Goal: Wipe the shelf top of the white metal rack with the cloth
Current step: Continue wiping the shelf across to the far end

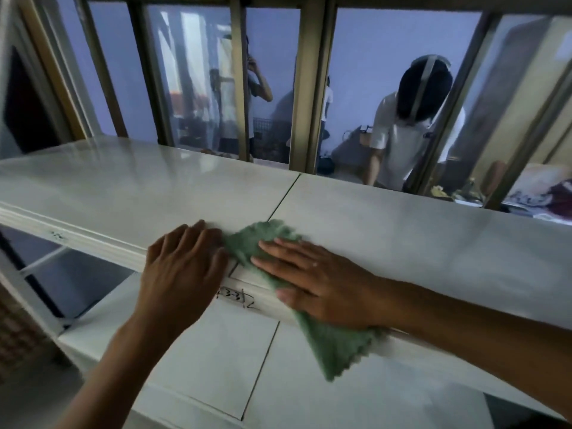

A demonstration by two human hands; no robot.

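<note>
A wide window (309, 72) with brass-coloured frame bars fills the wall ahead of me, and its glass shows a dim bluish room in reflection: one person in a white shirt (405, 131) bent forward on the right, and one fainter figure (257, 88) standing further back near the middle. Below the window runs the white metal rack (93, 243). I count two shelf levels in view. The shelf top (402, 243) is glossy and made of two panels that meet at one thin dark seam running from the window side toward me. The lower shelf (198, 351) sits closer to me and also shows a seam between two panels. On the front lip of the upper shelf there is one handwritten black marking (236, 300), partly hidden by my left hand, so I cannot read it whole.

One green cloth (309, 323) lies across the front edge of the shelf top, just right of the seam; its far part is flat on the top and its scalloped near corner hangs over the lip. My right hand (312, 280) lies flat on the cloth, fingers straight and close together, pressing it down onto the surface. My left hand (182, 267) rests on the shelf edge just beside the cloth, fingers bent over the lip and touching the cloth's left margin, gripping nothing that I can see.
</note>
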